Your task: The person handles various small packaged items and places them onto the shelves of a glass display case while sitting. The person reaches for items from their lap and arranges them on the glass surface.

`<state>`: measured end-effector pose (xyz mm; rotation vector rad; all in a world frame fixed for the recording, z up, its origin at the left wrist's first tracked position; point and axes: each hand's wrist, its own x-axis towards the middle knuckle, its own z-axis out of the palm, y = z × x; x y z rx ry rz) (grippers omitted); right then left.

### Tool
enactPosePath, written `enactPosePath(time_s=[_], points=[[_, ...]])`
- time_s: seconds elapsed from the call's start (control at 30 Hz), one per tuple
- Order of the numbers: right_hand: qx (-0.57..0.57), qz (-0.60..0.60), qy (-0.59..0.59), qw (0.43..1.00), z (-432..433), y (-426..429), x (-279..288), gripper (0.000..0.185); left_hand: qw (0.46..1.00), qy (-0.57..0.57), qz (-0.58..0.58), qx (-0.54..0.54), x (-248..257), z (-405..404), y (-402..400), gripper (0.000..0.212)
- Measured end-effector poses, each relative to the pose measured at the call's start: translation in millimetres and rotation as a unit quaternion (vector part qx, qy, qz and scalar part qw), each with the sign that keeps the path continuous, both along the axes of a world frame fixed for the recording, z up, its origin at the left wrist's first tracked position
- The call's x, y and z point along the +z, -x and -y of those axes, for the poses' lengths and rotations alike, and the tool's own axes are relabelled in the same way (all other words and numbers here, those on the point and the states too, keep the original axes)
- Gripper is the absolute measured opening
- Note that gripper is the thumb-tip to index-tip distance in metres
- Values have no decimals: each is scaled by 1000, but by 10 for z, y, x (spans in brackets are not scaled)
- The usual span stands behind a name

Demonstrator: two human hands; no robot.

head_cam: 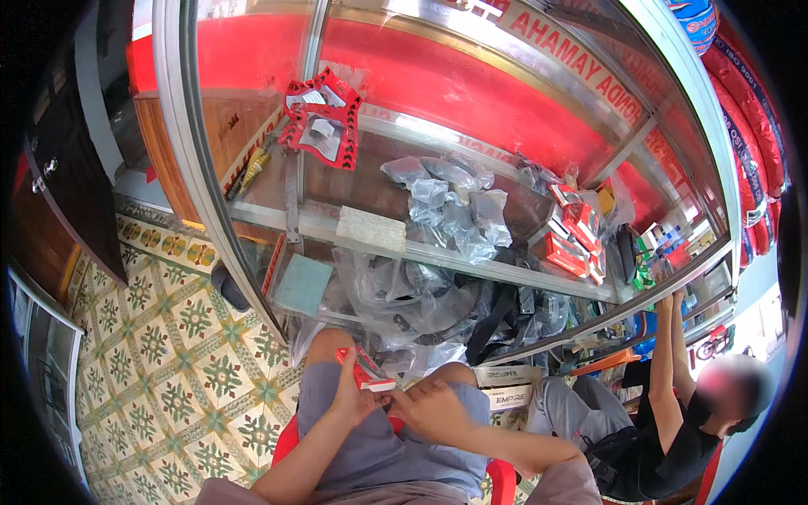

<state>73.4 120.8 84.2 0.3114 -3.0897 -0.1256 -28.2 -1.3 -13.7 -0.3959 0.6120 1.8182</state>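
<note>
A small red and white box [366,371] rests in my left hand [355,399], whose thumb lies along its side. My right hand [432,410] is at the box's lower right end, fingertips close to it or touching; whether they grip it cannot be told. Both hands are above my lap. Before me stands a glass display case with a metal frame [202,170]. On its shelf are grey parts in clear plastic bags [451,202] and a pile of red and white boxes [574,233]. A red packet [325,129] with black marks is at the upper left of the case.
A white foam-like block [371,228] lies on the shelf's front edge. Larger bagged parts [416,297] fill the lower level. Printed cartons [508,388] stand right of my knee. A person [656,429] sits at the right, arms reaching into the case. A dark door [69,170] is at the left.
</note>
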Motion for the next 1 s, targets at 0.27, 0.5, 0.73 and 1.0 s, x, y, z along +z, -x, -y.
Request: enactPosePath(time_s=[0.27,0.5,0.73,1.0], points=[[2,-388,150,909,-868,676,1248,20,998,-66,-16,-14,-46,26,10,75],[-22,-356,141,923,-1583,1311,1346,24,996,-31,-80,-34,-53,-69,-70,63],[-199,-320,560,738,-1817,1319,1334,33,994,-5,-110,14,-16,-82,-98,51],[-243,-145,677,679,-1226,438,1174,30,997,-17,-28,73,-77,-99,-63,58]])
